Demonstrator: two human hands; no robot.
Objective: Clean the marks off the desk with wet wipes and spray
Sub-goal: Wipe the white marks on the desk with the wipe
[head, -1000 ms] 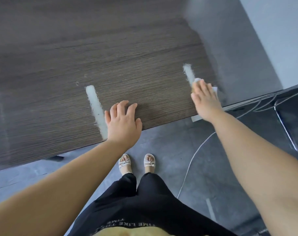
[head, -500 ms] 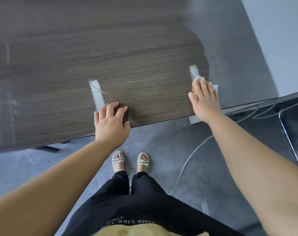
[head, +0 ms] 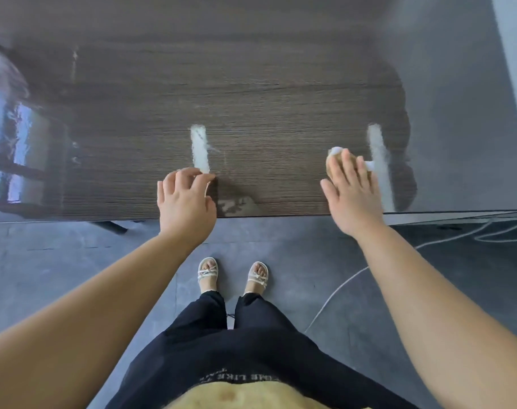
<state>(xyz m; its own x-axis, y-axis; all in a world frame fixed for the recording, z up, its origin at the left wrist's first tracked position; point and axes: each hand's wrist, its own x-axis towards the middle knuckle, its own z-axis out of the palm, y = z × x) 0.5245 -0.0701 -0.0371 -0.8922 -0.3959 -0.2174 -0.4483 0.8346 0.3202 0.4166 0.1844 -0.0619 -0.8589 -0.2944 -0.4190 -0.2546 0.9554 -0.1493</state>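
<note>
Two white streaks on the dark wood-grain bench (head: pixel 280 98), both upright in the frame and well apart: left mark (head: pixel 199 149) at centre, right mark (head: pixel 379 166) toward the right edge.

Left hand (head: pixel 186 202) at lower centre, over the near edge of the bench. Grip curled, fingertips (head: pixel 189 172) touching the lower end of the left mark, nothing visible between fingers and thumb.

Right hand (head: pixel 351 196) right of centre, just left of the right mark. Grip spread flat, fingers straight and pressed down on a wipe (head: pixel 337 151). Wipe white where visible past the fingertips and again at the little-finger side, reaching the right mark there. Tan patch under the fingertips, nature not discernible.

Pale smeared patch (head: pixel 236 206) on the bench between the two hands, at the near edge. Glossy reflections (head: pixel 18 137) at the left of the frame. Darker sheen (head: pixel 404 178) around the right mark.

Below the bench: grey floor (head: pixel 74 261), two feet in white strappy sandals (head: pixel 207 273), black trousers (head: pixel 251 349), and a white cable (head: pixel 334 296) curving across the floor at lower right.
</note>
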